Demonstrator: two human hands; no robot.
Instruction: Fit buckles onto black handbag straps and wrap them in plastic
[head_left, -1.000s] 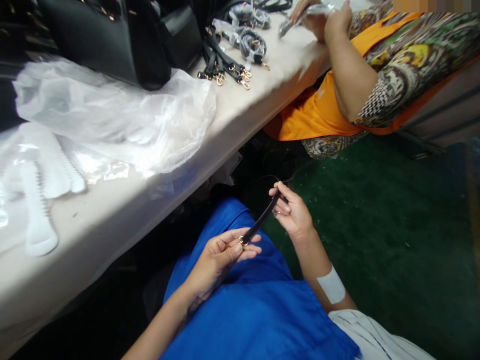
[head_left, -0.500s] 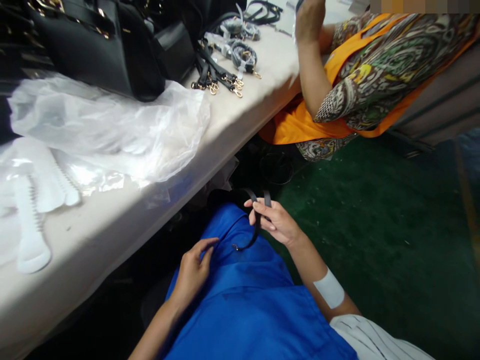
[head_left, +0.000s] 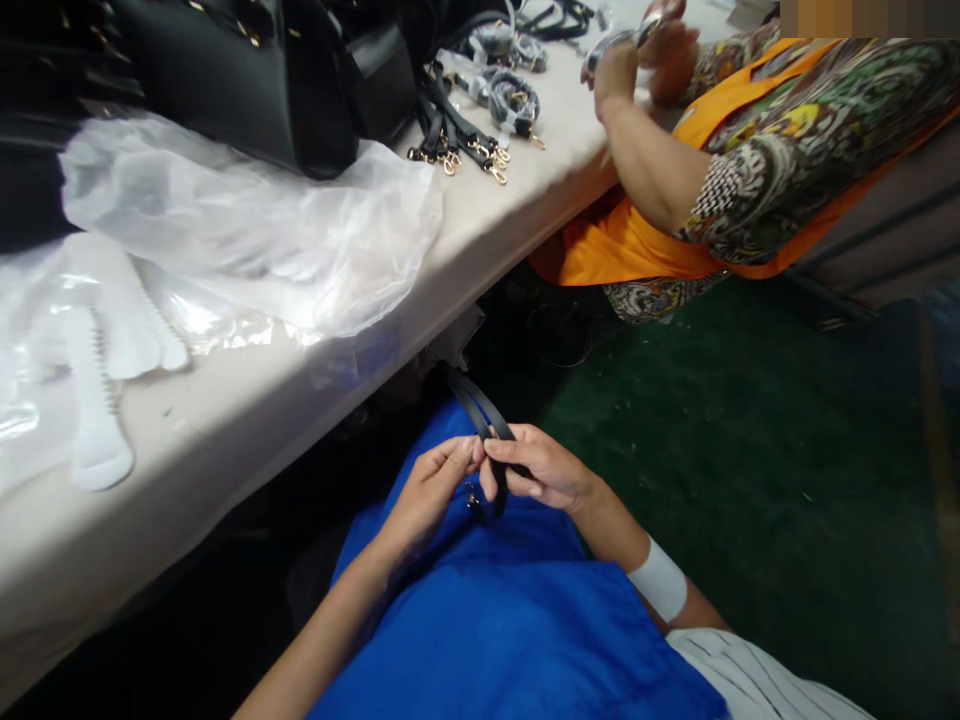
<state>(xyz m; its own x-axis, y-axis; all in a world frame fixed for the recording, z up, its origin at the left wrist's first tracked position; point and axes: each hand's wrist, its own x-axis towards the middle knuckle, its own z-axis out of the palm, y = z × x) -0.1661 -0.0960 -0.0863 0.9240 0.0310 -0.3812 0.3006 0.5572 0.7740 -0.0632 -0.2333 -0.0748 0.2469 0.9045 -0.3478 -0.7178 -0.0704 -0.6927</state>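
A black strap [head_left: 474,402] is looped above my lap, with a small metal clasp [head_left: 472,495] hanging at its lower end. My right hand [head_left: 544,468] is closed round the doubled strap, thumb on top. Close against it, my left hand [head_left: 435,485] pinches at the strap's left edge, though its fingertips partly hide what they grip. Under both hands is blue cloth [head_left: 465,620] covering my lap. The strap's upper part runs off toward the dark space below the table edge.
On the white-covered table [head_left: 247,440] lie a clear plastic bag [head_left: 300,230], white notched strips [head_left: 101,420], black handbags [head_left: 247,90] and several straps with gold clips [head_left: 465,130]. A co-worker in an orange vest [head_left: 622,250] works at the right, holding a wrapped coil [head_left: 611,45].
My left hand has moved up and right to the strap and closed its fingers there. The strap is now bunched between both hands. The co-worker's hands have come together on a coil.
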